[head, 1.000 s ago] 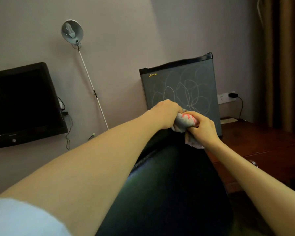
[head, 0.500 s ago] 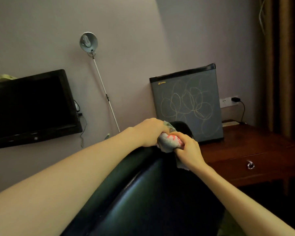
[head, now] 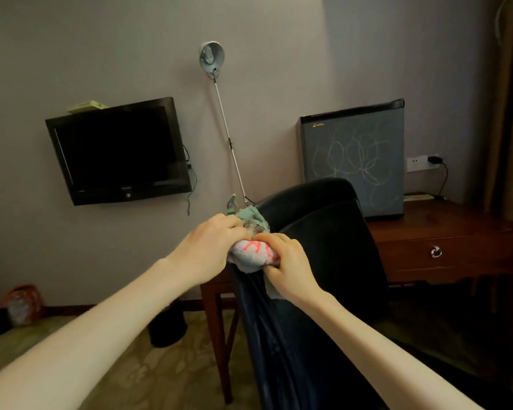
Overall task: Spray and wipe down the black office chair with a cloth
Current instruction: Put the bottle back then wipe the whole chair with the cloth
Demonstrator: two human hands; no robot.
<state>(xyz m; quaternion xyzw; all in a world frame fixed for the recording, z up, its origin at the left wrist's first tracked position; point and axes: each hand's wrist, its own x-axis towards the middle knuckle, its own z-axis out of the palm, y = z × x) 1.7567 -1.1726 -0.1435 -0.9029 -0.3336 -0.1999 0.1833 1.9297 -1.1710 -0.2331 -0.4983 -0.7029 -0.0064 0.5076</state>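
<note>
Lower now on the black leather office chair, at its backrest's left edge, the left hand and right hand hold the bunched white-and-pink cloth, fingers curled round it.

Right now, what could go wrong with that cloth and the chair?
The left hand and right hand bunch the cloth into a ball at the chair's edge. A balled cloth might only smear the shiny streaks on the chair back. Also, the thin lamp pole seems close behind the hands, so a big swipe could knock it.
</note>
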